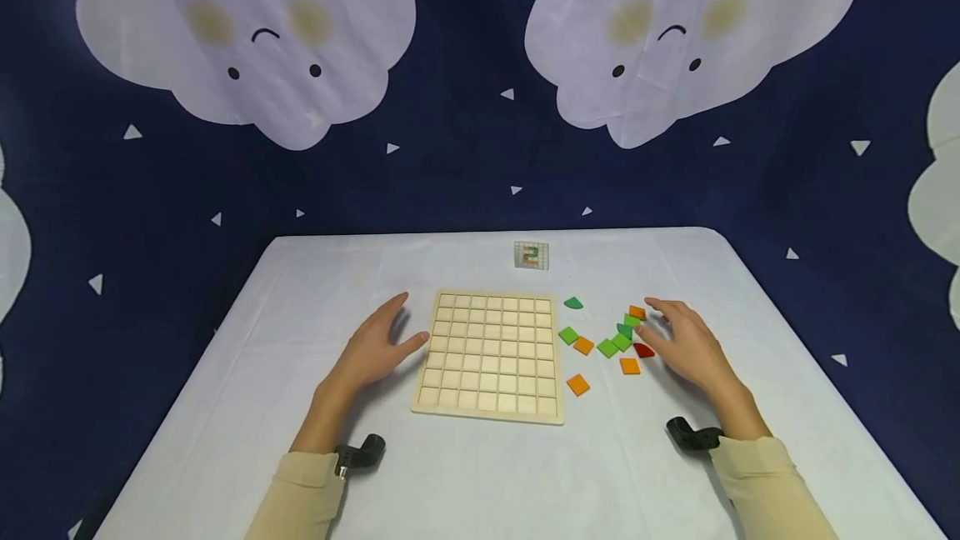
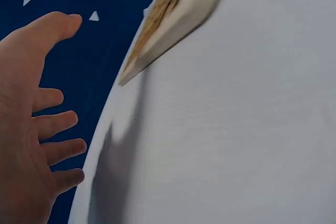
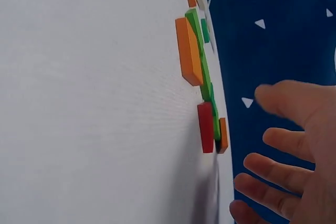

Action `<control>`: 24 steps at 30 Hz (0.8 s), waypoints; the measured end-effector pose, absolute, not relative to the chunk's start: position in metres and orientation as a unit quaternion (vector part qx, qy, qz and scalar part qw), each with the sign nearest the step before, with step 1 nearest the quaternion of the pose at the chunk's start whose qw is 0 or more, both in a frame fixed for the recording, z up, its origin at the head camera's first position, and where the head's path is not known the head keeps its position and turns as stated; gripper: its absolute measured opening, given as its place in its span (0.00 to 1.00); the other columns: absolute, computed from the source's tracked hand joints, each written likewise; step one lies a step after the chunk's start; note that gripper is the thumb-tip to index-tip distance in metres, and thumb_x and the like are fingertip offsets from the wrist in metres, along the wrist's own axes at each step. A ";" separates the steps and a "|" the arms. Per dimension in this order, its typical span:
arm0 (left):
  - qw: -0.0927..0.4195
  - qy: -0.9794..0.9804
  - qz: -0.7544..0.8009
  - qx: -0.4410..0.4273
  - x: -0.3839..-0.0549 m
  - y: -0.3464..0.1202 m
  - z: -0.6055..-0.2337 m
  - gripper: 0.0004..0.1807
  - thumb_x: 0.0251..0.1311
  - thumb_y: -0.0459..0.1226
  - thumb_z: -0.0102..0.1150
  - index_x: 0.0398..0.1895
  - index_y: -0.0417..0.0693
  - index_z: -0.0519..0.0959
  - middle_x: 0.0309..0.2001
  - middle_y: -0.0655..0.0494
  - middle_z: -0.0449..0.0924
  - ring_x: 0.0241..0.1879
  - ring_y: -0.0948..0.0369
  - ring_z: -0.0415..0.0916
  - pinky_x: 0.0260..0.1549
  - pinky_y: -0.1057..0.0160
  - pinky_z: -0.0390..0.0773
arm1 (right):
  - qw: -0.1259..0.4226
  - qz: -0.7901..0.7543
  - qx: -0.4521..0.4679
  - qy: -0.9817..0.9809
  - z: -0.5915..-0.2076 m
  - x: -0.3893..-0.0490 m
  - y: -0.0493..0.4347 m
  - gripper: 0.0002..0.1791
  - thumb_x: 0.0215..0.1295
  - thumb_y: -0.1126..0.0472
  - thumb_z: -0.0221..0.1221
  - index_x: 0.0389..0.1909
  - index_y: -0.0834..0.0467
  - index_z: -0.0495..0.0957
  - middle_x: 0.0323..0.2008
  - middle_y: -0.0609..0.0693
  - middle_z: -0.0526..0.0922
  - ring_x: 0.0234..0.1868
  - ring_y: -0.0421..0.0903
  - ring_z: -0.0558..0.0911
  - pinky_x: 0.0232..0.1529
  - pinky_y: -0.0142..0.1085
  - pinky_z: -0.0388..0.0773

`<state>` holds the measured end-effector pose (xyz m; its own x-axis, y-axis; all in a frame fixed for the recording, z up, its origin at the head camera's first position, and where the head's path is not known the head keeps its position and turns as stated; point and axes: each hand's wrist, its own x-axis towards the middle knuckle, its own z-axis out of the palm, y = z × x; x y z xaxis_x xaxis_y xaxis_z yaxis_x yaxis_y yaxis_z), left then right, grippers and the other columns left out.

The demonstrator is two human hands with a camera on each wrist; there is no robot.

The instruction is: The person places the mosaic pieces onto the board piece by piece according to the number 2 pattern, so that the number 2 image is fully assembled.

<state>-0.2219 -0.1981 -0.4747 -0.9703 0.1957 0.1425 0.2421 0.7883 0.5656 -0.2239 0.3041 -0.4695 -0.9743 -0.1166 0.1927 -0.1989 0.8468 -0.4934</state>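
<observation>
My left hand (image 1: 375, 350) is beside the left edge of a pale wooden grid board (image 1: 487, 357), thumb toward the rim and fingers spread, holding nothing. In the left wrist view the board's corner (image 2: 173, 35) shows beyond the thumb. On the other side, my right hand (image 1: 688, 342) hovers with relaxed fingers near a loose cluster of small tiles. Closest to it are a red quarter-round tile (image 1: 643, 350), an orange square tile (image 1: 637, 312) and a dark green quarter-round tile (image 1: 625, 330). The right wrist view shows the red tile (image 3: 206, 127) lying flat, apart from the fingers.
Light green square tiles (image 1: 607, 347) and orange square tiles (image 1: 578, 384) lie scattered right of the board. Another dark green tile (image 1: 573, 302) sits near its upper right corner. Behind stands a small gridded pattern card (image 1: 531, 255). A white cloth covers the table (image 1: 480, 482).
</observation>
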 end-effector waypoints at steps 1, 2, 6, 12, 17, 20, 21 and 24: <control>0.035 -0.946 -0.297 -0.121 -0.222 -0.196 -0.478 0.51 0.55 0.67 0.54 0.75 0.49 0.54 0.73 0.49 0.54 0.71 0.49 0.51 0.68 0.47 0.52 | 0.076 0.270 0.082 -0.956 -0.471 -0.227 0.304 0.33 0.66 0.47 0.59 0.66 0.61 0.67 0.59 0.64 0.70 0.56 0.63 0.70 0.53 0.63 0.66; 0.030 -0.948 -0.292 -0.126 -0.221 -0.194 -0.480 0.52 0.54 0.67 0.55 0.75 0.47 0.54 0.73 0.49 0.53 0.72 0.49 0.49 0.68 0.46 0.49 | 0.074 0.274 0.083 -0.955 -0.474 -0.230 0.305 0.32 0.66 0.50 0.59 0.66 0.62 0.68 0.59 0.64 0.70 0.55 0.63 0.71 0.52 0.62 0.67; 0.000 -0.953 -0.266 -0.147 -0.216 -0.183 -0.488 0.57 0.48 0.69 0.59 0.75 0.46 0.54 0.75 0.50 0.49 0.73 0.48 0.39 0.69 0.43 0.35 | 0.065 0.293 0.077 -0.951 -0.481 -0.244 0.307 0.27 0.65 0.59 0.59 0.62 0.64 0.71 0.56 0.65 0.72 0.53 0.63 0.74 0.51 0.61 0.70; -0.015 -0.963 -0.216 -0.160 -0.210 -0.174 -0.494 0.62 0.41 0.72 0.59 0.75 0.46 0.55 0.74 0.54 0.50 0.74 0.49 0.37 0.68 0.42 0.29 | 0.049 0.310 0.065 -0.947 -0.484 -0.259 0.309 0.26 0.63 0.61 0.60 0.61 0.66 0.72 0.54 0.65 0.74 0.52 0.61 0.74 0.52 0.58 0.71; -0.014 -0.965 -0.198 -0.172 -0.209 -0.173 -0.496 0.63 0.40 0.73 0.60 0.75 0.47 0.53 0.74 0.56 0.50 0.74 0.51 0.36 0.68 0.43 0.29 | 0.041 0.303 0.069 -0.949 -0.487 -0.264 0.310 0.27 0.63 0.59 0.61 0.61 0.67 0.72 0.52 0.66 0.75 0.52 0.62 0.73 0.52 0.58 0.69; -0.016 -0.964 -0.202 -0.174 -0.208 -0.173 -0.496 0.62 0.41 0.72 0.59 0.75 0.47 0.53 0.74 0.57 0.49 0.74 0.53 0.36 0.68 0.45 0.29 | 0.047 0.304 0.072 -0.949 -0.489 -0.266 0.311 0.25 0.63 0.60 0.62 0.59 0.66 0.75 0.51 0.65 0.76 0.51 0.61 0.74 0.52 0.58 0.69; -0.018 -0.964 -0.203 -0.173 -0.208 -0.173 -0.496 0.62 0.41 0.72 0.59 0.75 0.48 0.53 0.74 0.57 0.49 0.74 0.53 0.36 0.69 0.46 0.29 | 0.050 0.305 0.073 -0.948 -0.490 -0.266 0.311 0.24 0.62 0.61 0.62 0.58 0.66 0.75 0.51 0.65 0.76 0.50 0.60 0.74 0.52 0.57 0.69; -0.019 -0.962 -0.208 -0.174 -0.208 -0.174 -0.496 0.61 0.42 0.71 0.59 0.75 0.48 0.53 0.74 0.57 0.49 0.74 0.54 0.36 0.69 0.47 0.28 | 0.057 0.309 0.072 -0.947 -0.491 -0.267 0.309 0.21 0.62 0.62 0.63 0.55 0.65 0.78 0.49 0.63 0.77 0.47 0.58 0.74 0.50 0.56 0.71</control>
